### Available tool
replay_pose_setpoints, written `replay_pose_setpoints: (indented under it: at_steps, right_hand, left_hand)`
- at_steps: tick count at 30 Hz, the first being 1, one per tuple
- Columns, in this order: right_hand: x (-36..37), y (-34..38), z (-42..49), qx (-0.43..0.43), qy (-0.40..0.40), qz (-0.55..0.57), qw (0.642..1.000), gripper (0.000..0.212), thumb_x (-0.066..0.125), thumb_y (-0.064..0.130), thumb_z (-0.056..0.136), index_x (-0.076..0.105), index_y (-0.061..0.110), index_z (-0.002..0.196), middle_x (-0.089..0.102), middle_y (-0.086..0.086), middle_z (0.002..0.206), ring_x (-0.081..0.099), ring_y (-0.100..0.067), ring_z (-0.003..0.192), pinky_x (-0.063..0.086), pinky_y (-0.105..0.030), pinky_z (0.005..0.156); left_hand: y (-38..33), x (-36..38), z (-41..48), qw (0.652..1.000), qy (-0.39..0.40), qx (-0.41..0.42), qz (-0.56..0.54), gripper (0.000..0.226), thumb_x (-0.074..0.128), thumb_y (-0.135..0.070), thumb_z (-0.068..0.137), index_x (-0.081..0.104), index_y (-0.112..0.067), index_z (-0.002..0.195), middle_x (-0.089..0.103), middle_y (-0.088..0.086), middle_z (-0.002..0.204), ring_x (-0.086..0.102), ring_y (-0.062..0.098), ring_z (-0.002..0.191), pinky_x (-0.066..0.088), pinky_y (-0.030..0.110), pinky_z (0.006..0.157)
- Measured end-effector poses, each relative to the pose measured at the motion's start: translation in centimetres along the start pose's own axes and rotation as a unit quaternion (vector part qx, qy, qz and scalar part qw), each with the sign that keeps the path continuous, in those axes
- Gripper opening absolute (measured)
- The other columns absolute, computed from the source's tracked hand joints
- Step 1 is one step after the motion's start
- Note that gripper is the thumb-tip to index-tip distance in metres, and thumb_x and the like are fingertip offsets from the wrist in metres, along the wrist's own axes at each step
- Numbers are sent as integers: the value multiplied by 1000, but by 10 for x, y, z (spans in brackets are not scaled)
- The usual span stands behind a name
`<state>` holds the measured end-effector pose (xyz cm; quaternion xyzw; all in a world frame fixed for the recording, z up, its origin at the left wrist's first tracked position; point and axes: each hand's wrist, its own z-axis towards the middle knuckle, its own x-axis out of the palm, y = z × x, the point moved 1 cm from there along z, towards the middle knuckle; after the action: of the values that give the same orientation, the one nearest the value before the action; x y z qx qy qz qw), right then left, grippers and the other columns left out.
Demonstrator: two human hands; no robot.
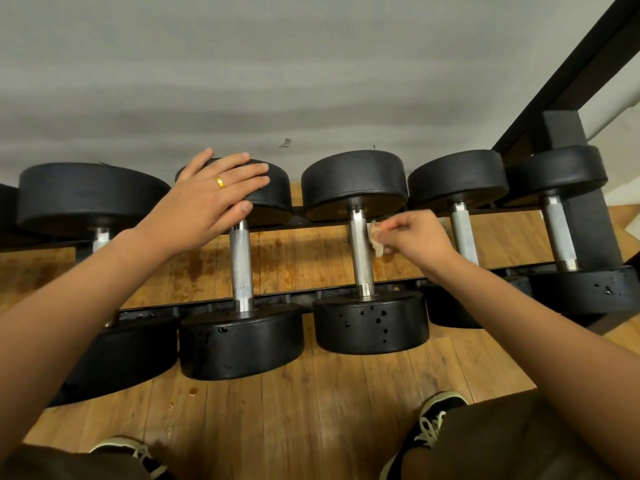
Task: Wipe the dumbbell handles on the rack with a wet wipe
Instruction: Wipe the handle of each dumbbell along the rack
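- The rack (304, 295) carries a row of black dumbbells side by side. Each lies with its long axis running from the wall (277, 81) toward the person, one head on the far rail and one on the near rail.
- The middle dumbbell (370, 323) has a knurled steel handle (361, 261). It points straight away from the person and shows almost upright in the view.
- The wet wipe (377, 242) is a small, pale, crumpled wad. It touches the right side of that handle, on its far half.
- The right hand (415, 237) pinches the wet wipe between the thumb and the curled fingertips, with the back of the hand turned up. The fingers are drawn close together.
- The left hand (214, 195) lies flat on the far head of the neighbouring dumbbell (242, 344), the next one to the left. Its fingers are straight and a little spread, and they hold nothing. The thumb tip sits just above the top of that dumbbell's bar.
- A gold ring (220, 182) is on one finger of the left hand.
- A stained wooden floor (277, 410) shows under the rack, with two dark shoes (433, 420) at the lower edge.
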<state>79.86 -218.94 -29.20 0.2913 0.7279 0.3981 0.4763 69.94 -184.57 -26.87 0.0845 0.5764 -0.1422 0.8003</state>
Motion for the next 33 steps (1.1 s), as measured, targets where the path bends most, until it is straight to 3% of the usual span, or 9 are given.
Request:
replay_pose_setpoints:
  at_steps: [4,9,12,17,23,27,33]
  right_hand:
    - [10,9,16,-29,-97,16,995,5,81,16,84,78,18,88,76,0,83,72,-13,74,61,-35,79]
    - [25,14,16,-47,-113,-47,991,7,79,19,86,79,14,91,74,4,84,68,-9,86,57,-36,90]
    - [20,17,17,-45,-84,-72,993,4,79,17,85,79,14,88,74,3,83,68,-10,86,57,-39,93]
    - [19,6,1,10,-3,-101,995,6,80,11,82,75,12,79,73,-5,79,71,-17,80,60,-45,86]
    - [21,11,-1,-44,-44,-102,993,8,79,12,84,75,17,79,72,3,81,68,-9,83,57,-42,92]
    - [18,17,4,-23,-24,-93,995,12,79,13,84,73,20,77,72,1,84,69,-14,86,57,-46,92]
    - [19,-2,-23,69,68,-136,986,8,81,5,80,73,7,80,73,-5,82,70,-9,70,62,-33,78]
  left_hand:
    - [0,-1,1,1000,-1,-1,3,51,30,-41,107,47,-22,151,40,-7,159,20,9,151,9,50,124]
    - [0,0,0,1000,0,-2,3,51,29,-42,107,47,-23,151,40,-7,159,20,9,151,8,50,124]
    - [0,1,0,1000,3,-3,4,51,29,-42,107,46,-23,151,40,-8,159,19,8,151,8,49,124]
    - [0,0,0,1000,1,-3,1,51,29,-41,107,47,-23,151,40,-8,159,19,8,151,9,51,124]
    - [1,0,0,1000,8,-6,2,51,29,-42,107,46,-24,152,39,-9,160,18,8,152,8,50,125]
    - [0,0,0,1000,4,-5,-3,51,29,-42,107,46,-23,152,39,-7,160,19,9,151,8,51,125]
    - [0,-1,-1,1000,2,-3,-1,52,29,-42,106,47,-23,151,41,-7,159,20,9,150,10,52,124]
